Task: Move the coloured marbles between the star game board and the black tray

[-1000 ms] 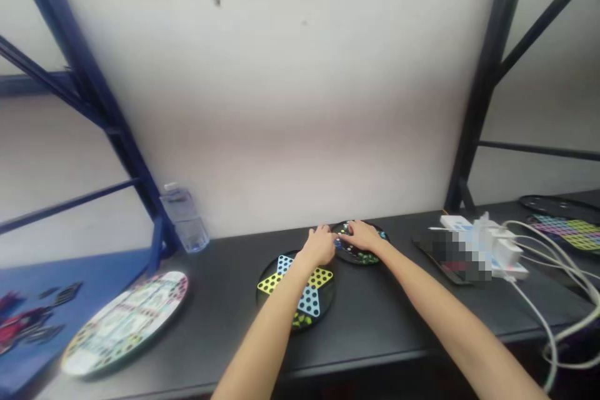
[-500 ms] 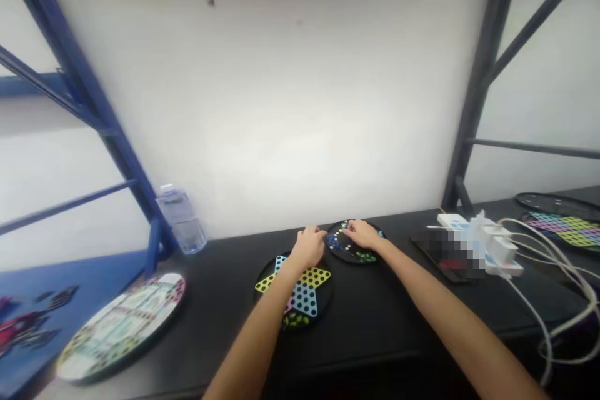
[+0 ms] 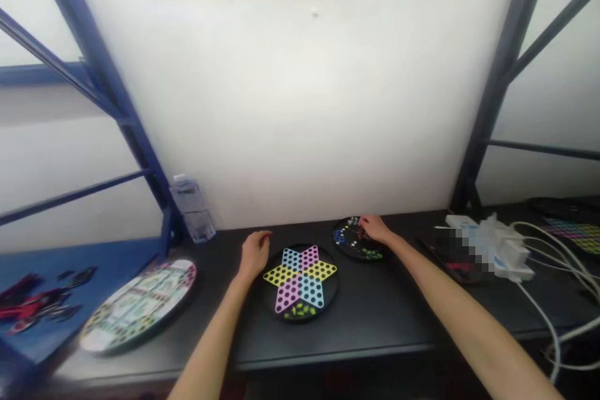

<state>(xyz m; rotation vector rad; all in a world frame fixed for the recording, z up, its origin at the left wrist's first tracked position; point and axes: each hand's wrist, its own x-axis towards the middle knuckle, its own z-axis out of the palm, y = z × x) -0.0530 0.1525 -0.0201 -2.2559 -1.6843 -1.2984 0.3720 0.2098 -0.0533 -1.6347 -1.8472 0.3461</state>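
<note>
A round black Chinese checkers board (image 3: 300,273) lies on the black table, its six-pointed star coloured pink, yellow and light blue. Several yellow-green pieces (image 3: 300,310) sit along its near rim. My left hand (image 3: 255,254) hovers beside the board's upper left edge, fingers bent together; anything in them is too small to see. Behind and to the right is a round black tray (image 3: 349,249) with small pieces grouped by colour: blue, white and green. Over its right side, my right hand (image 3: 374,227) pinches down by dark reddish pieces; its fingertips are partly hidden.
A round, pale patterned board (image 3: 140,306) lies at the left, near a blue surface with red and dark items (image 3: 35,306). A clear water bottle (image 3: 194,209) stands by the blue frame post. At the right are a white power strip with plugs and cables (image 3: 509,244).
My left hand has moved left from the board's far right side to its left, uncovering the star. My right hand has shifted slightly right over the tray. The camera view has shifted too.
</note>
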